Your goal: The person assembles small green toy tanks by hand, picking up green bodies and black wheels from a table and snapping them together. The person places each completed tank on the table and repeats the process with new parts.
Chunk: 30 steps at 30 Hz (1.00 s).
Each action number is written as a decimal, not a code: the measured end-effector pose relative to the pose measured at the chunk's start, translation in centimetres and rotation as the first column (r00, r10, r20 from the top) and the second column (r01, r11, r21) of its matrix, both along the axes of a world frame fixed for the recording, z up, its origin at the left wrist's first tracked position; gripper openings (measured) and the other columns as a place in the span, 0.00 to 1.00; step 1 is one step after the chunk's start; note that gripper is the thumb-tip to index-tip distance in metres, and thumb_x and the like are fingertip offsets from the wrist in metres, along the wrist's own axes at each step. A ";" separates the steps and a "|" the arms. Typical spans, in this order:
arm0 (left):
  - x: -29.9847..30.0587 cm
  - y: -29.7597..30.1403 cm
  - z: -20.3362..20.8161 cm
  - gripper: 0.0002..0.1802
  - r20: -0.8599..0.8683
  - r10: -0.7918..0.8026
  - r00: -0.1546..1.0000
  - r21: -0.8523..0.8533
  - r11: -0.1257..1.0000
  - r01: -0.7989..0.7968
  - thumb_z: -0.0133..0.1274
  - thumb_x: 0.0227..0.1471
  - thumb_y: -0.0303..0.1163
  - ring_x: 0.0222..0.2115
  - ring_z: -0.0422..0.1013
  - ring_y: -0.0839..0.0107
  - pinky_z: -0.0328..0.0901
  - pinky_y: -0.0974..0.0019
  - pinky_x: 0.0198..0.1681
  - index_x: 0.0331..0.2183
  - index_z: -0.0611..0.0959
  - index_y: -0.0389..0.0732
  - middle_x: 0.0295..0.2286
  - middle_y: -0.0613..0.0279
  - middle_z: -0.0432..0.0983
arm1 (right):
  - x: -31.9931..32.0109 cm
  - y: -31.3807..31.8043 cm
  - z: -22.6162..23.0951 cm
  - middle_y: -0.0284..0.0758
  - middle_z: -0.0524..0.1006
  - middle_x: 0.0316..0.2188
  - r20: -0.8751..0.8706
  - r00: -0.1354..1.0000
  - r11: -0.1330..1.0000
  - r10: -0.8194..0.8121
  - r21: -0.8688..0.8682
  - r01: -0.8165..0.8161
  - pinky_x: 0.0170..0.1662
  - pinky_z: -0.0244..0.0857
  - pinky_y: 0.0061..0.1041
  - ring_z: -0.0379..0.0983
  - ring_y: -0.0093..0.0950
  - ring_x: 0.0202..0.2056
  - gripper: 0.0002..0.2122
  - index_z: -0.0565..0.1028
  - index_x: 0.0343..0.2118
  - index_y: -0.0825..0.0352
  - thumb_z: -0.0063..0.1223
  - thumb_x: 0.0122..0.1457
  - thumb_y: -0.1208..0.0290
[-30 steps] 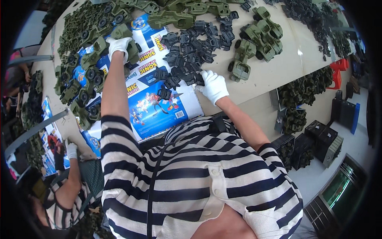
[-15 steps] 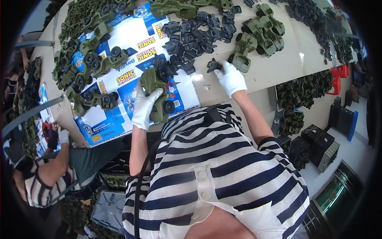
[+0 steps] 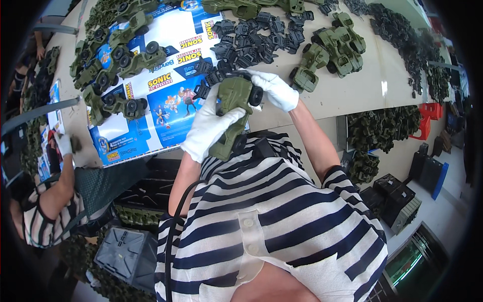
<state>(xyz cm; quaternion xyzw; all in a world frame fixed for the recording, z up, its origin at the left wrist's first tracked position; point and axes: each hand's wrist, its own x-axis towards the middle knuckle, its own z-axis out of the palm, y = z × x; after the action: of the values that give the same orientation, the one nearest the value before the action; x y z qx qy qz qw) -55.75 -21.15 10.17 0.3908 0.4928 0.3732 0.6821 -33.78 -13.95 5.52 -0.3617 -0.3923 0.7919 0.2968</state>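
Observation:
My left hand (image 3: 205, 128), in a white glove, is closed round an olive-green toy vehicle (image 3: 235, 95) with black wheels, raised just past the table's near edge. My gloved right hand (image 3: 275, 89) is at the vehicle's far end, its fingers pinched on a dark grey plastic part (image 3: 242, 75) pressed against that end. The fingers and the vehicle mostly hide this part. Just beyond the hands lies a heap of similar dark grey parts (image 3: 256, 43).
Green toy vehicles (image 3: 133, 60) lie on the printed cardboard sheet (image 3: 161, 138) to the left. More green vehicles (image 3: 332, 48) stand to the right on the pale table (image 3: 372, 83). Grey parts (image 3: 397, 40) are piled far right. A co-worker's gloved hand (image 3: 64, 144) shows at left.
My left hand has lifted the vehicle off the cardboard and moved right with it. My right hand has brought the dark grey part left from the table to the vehicle's far end.

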 end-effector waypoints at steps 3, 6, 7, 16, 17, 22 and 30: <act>0.4 0.3 1.3 0.42 -0.076 -0.014 0.997 -0.047 0.999 0.010 0.66 0.49 0.30 0.42 0.75 0.75 0.70 0.71 0.44 0.61 0.64 0.41 0.45 0.59 0.78 | 0.6 -0.2 -1.1 0.34 0.77 0.47 -0.104 0.995 1.000 0.007 -0.019 -0.009 0.27 0.66 0.16 0.71 0.15 0.28 0.28 0.61 0.64 0.72 0.48 0.69 0.58; 0.5 0.3 0.8 0.42 -0.114 -0.007 0.993 -0.006 1.000 0.007 0.66 0.49 0.31 0.39 0.76 0.75 0.71 0.71 0.41 0.62 0.64 0.42 0.44 0.58 0.79 | 0.3 -0.6 -1.0 0.34 0.77 0.45 -0.145 0.989 0.999 -0.024 -0.042 0.018 0.21 0.65 0.16 0.71 0.15 0.23 0.29 0.61 0.65 0.72 0.48 0.68 0.57; 0.5 0.4 0.9 0.42 -0.121 -0.020 0.992 -0.017 1.000 0.018 0.66 0.49 0.31 0.38 0.77 0.75 0.71 0.71 0.41 0.62 0.64 0.42 0.43 0.58 0.79 | 0.3 -0.6 -1.0 0.34 0.77 0.45 -0.150 0.988 0.999 -0.029 -0.043 0.023 0.21 0.65 0.16 0.71 0.15 0.23 0.29 0.61 0.65 0.71 0.48 0.68 0.56; 0.8 0.8 1.4 0.44 -0.214 -0.083 0.973 -0.067 0.995 0.070 0.67 0.48 0.33 0.34 0.78 0.73 0.72 0.70 0.37 0.62 0.64 0.42 0.35 0.56 0.82 | 1.3 -0.3 -2.1 0.37 0.74 0.55 -0.187 0.982 1.000 0.007 0.023 -0.003 0.40 0.70 0.20 0.74 0.19 0.40 0.29 0.62 0.65 0.70 0.50 0.67 0.56; 0.8 0.8 1.2 0.44 -0.234 -0.086 0.968 -0.073 0.995 0.071 0.67 0.48 0.33 0.34 0.78 0.73 0.72 0.69 0.37 0.62 0.64 0.42 0.36 0.56 0.82 | 1.3 -0.2 -2.0 0.38 0.73 0.55 -0.174 0.985 0.999 0.011 0.038 -0.005 0.44 0.70 0.21 0.73 0.20 0.44 0.29 0.62 0.65 0.70 0.50 0.67 0.56; 1.8 0.4 0.8 0.43 -0.223 0.003 0.975 0.016 1.000 0.001 0.66 0.48 0.31 0.35 0.78 0.72 0.72 0.68 0.38 0.61 0.64 0.41 0.38 0.57 0.82 | 2.4 1.4 -1.0 0.37 0.74 0.54 0.058 0.991 0.936 0.122 0.326 -0.134 0.60 0.59 0.28 0.69 0.25 0.53 0.26 0.67 0.62 0.69 0.47 0.69 0.55; 2.8 -0.4 -1.5 0.46 -0.081 0.104 0.991 0.118 0.988 -0.094 0.62 0.54 0.45 0.51 0.68 0.67 0.64 0.65 0.53 0.63 0.57 0.35 0.50 0.53 0.71 | -2.4 -1.4 2.2 0.36 0.77 0.42 0.054 0.949 0.931 -0.309 0.218 0.291 0.55 0.62 0.30 0.72 0.27 0.46 0.19 0.77 0.44 0.70 0.37 0.70 0.61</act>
<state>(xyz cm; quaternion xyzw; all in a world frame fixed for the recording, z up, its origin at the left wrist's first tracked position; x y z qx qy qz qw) -52.96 -21.60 8.70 0.4200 0.5185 0.4169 0.6171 -36.15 -15.31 7.76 -0.4189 -0.4256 0.6752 0.4330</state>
